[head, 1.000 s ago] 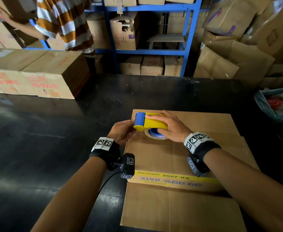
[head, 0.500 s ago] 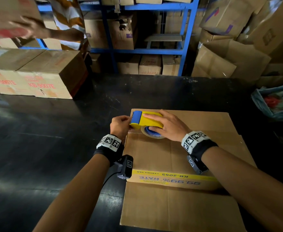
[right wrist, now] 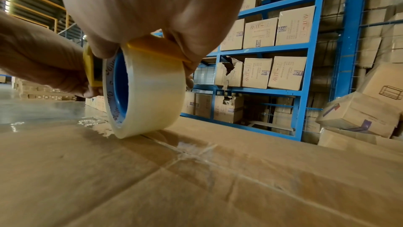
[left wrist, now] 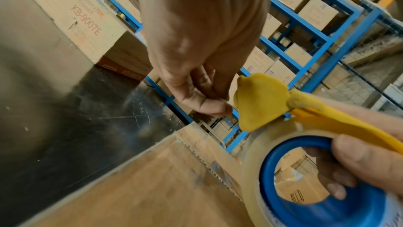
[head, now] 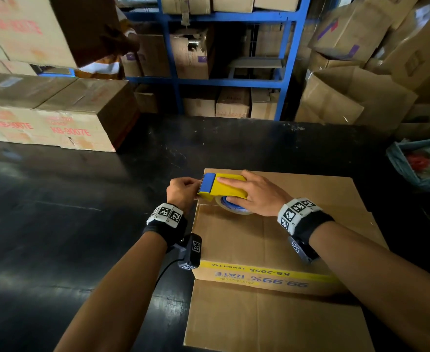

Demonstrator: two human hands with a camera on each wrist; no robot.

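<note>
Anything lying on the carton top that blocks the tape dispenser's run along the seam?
Nothing visible does. The right hand holds the tape dispenser at the carton's left edge; nothing lies along the seam. The left hand pinches at the dispenser's front end.

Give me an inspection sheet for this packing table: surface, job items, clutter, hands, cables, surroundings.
Surface: black table, scuffed.
Job's things: carton, flaps closed, seam taped; tape dispenser, clear tape roll resting on the carton.
Clutter: flat cardboard under the carton; printed cartons far left.
Hands: right hand grips the tape dispenser; left hand pinches at its blue front end.
Cables: black cable below the left wrist camera.
Surroundings: blue shelving holding boxes; piled boxes and a blue bag at right.
</note>
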